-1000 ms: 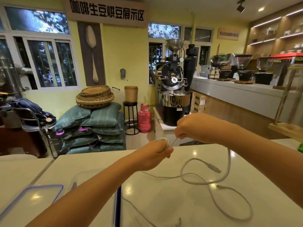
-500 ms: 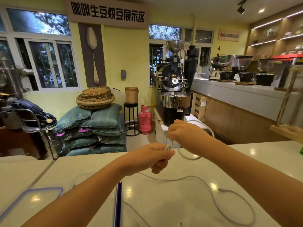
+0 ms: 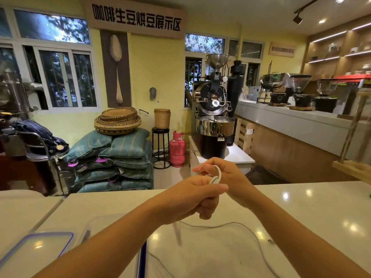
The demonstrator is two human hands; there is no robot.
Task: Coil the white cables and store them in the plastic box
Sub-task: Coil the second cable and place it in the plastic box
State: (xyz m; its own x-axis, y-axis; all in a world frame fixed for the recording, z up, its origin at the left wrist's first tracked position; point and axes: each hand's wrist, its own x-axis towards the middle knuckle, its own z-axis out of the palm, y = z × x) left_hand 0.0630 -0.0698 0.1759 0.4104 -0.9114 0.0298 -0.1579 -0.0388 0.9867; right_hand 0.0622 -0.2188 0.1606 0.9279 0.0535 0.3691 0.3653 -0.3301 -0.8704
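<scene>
white cable (image 3: 217, 176) is bunched in small loops between the two hands, held above the counter (image 3: 313, 213). the left hand (image 3: 192, 195) is closed in a fist round the base of the coil, loops poking out just above its thumb and forefinger. the right hand (image 3: 222, 175) sits touching it on the far side, fingers (image 3: 200, 168) half curled and extended over the top of the loop, laying it down against the bundle; it guides the cable more than it grips it

a second ago the hands were apart and a long slack run hung from the right fingers down to the counter. half a second ago one wide loop swung below the right hand. now that loop is drawn tight into the left fist and the hands have come together, so another turn looks finished

the tail below the left fist still trails loose across the counter toward the right forearm, so i judge several turns remain. the box (image 3: 94, 227) stands near the left forearm, well below the fingers, its lid (image 3: 36, 247) beside it; nothing of the coil is in it yet, and i cannot tell if other cables wait
</scene>
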